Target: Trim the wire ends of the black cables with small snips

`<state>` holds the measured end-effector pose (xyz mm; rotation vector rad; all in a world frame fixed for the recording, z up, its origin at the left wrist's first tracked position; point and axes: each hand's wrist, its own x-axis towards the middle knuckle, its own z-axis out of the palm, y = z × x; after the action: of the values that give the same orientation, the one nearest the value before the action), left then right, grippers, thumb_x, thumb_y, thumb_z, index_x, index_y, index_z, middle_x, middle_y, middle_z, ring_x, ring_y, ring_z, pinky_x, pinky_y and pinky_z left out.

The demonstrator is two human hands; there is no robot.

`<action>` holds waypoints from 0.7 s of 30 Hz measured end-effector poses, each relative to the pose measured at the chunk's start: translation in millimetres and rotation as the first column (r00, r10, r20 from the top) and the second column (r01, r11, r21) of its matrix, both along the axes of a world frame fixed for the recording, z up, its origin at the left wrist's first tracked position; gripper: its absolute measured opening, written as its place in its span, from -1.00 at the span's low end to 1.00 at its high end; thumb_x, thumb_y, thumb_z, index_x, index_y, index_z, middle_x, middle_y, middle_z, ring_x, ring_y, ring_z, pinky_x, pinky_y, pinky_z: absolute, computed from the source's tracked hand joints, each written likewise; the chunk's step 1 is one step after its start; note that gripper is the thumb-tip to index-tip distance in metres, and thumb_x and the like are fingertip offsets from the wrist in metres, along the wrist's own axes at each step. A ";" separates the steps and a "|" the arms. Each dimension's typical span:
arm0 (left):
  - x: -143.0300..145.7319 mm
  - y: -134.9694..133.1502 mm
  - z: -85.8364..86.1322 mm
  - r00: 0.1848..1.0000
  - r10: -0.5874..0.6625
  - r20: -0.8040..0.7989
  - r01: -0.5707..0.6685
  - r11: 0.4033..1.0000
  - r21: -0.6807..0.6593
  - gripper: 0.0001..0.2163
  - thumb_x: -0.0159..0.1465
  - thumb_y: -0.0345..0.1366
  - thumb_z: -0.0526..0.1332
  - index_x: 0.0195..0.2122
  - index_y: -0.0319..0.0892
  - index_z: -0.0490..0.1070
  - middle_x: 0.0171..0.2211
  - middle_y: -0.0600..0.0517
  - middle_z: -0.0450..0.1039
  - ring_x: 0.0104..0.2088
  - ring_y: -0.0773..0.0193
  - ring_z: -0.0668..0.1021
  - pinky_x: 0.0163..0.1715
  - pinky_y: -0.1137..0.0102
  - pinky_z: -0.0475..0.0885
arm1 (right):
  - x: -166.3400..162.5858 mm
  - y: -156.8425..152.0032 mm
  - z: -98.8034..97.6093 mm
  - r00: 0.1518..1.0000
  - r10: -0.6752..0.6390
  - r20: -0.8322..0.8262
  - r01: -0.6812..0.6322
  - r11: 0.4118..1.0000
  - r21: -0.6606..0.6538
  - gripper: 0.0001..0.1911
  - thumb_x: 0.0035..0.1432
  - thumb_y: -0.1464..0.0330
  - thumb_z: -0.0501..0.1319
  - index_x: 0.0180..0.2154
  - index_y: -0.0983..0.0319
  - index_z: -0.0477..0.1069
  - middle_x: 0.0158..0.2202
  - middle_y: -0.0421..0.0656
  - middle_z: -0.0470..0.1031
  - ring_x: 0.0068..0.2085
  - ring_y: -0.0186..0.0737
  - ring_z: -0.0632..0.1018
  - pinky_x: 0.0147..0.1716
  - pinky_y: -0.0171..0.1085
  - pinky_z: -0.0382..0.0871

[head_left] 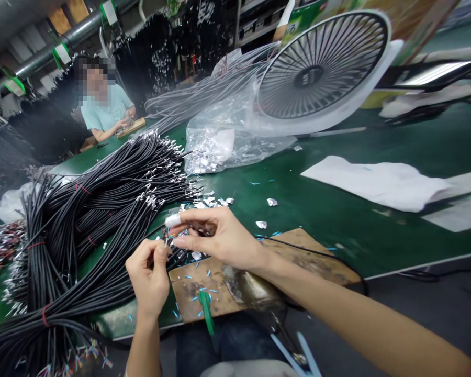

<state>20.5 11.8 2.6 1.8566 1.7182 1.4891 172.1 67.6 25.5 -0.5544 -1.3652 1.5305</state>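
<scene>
My left hand [149, 275] is closed in a pinch around the end of a thin black cable [163, 246], just above a scorched wooden board [259, 277]. My right hand [215, 235] meets it from the right, fingers pinched at the same cable tip, with a white cot on the index fingertip [173, 220]. What the right fingers hold is too small to make out. A large bundle of black cables with metal terminals [102, 220] lies to the left of both hands on the green table [337, 214].
A clear plastic bag of small metal parts [220, 144] and a white fan [322, 68] stand behind. White cloth [377, 183] lies at right. Blue wire scraps litter the board, and a green-handled tool [206, 309] lies on it. Another person [105, 110] works at far left.
</scene>
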 end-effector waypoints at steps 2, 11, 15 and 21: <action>0.0 0.6 0.2 1.000 -0.010 0.028 0.010 1.000 -0.002 -0.76 0.26 -0.27 0.11 -0.54 -0.20 0.38 -0.63 0.13 0.31 -0.60 0.43 0.34 -0.61 0.53 0.16 | 1.6 0.5 0.1 1.000 0.014 0.007 -0.014 1.000 0.027 -0.70 -0.18 0.44 0.37 -0.29 0.35 0.53 -0.41 -0.12 0.60 -0.41 -0.30 0.59 -0.42 -0.37 0.51; 6.2 2.5 -0.1 0.996 0.030 0.079 -0.024 0.997 -0.074 -0.77 0.21 -0.22 0.17 -0.53 -0.21 0.41 -0.61 0.11 0.36 -0.58 0.41 0.40 -0.59 0.55 0.24 | -3.2 0.0 -7.8 0.958 -0.254 0.132 0.211 0.938 0.274 -0.72 -0.09 0.51 0.23 -0.25 0.35 0.54 -0.40 -0.09 0.61 -0.38 -0.24 0.61 -0.33 -0.31 0.50; 6.1 5.9 -0.6 0.974 0.147 0.171 -0.129 0.986 -0.110 -0.75 0.19 -0.16 0.17 -0.52 -0.21 0.41 -0.63 0.11 0.35 -0.61 0.41 0.38 -0.62 0.54 0.25 | -1.4 2.4 -8.6 0.895 -0.397 0.205 0.295 0.869 0.397 -0.62 -0.18 0.59 0.17 -0.25 0.31 0.56 -0.44 -0.14 0.59 -0.43 -0.28 0.57 -0.38 -0.33 0.45; -0.2 13.0 4.0 0.973 0.111 0.200 -0.052 0.959 -0.277 -0.64 0.23 -0.05 0.08 -0.47 -0.22 0.48 -0.48 -0.02 0.50 -0.45 0.28 0.53 -0.44 0.45 0.42 | 8.8 10.4 1.4 0.921 -0.390 0.012 0.384 0.911 0.147 -0.74 0.01 0.38 0.18 -0.25 0.31 0.55 -0.50 -0.15 0.54 -0.62 -0.46 0.35 -0.63 -0.41 0.23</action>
<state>20.3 24.8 6.7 1.4496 1.8080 1.3466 180.9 78.0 26.9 -0.7229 -1.2913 1.0966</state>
